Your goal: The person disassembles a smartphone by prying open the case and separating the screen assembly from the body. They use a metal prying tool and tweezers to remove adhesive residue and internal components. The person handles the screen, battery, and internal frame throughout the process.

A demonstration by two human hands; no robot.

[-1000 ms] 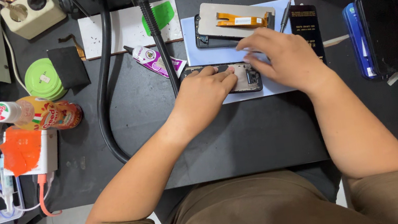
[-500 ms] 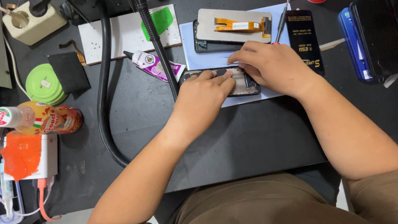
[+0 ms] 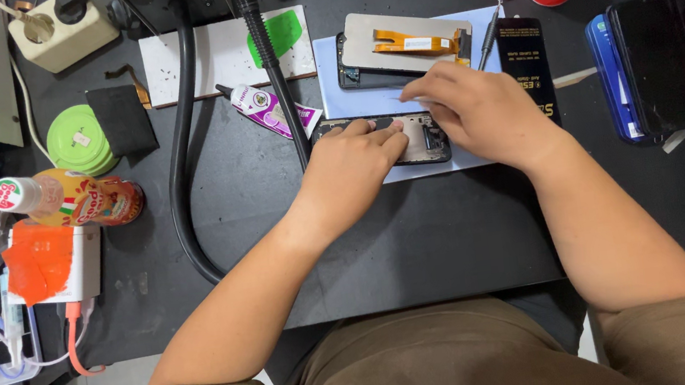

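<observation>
My left hand [image 3: 353, 169] presses its fingers flat, together, on the opened phone [image 3: 423, 137] lying on the blue mat [image 3: 331, 98] near the worktop's [image 3: 418, 244] far edge; my right hand [image 3: 485, 110] curls over it, fingertips hidden, grip unclear. Phone's innards show grey, half covered.

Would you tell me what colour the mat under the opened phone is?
Pale blue mat, under the opened phone, best seen in the head view.

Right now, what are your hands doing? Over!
Left hand pressing down on the opened phone. Right hand over its top edge, pinching something thin, too small to tell. Glue tube and black hose close by, not blocking.
</observation>
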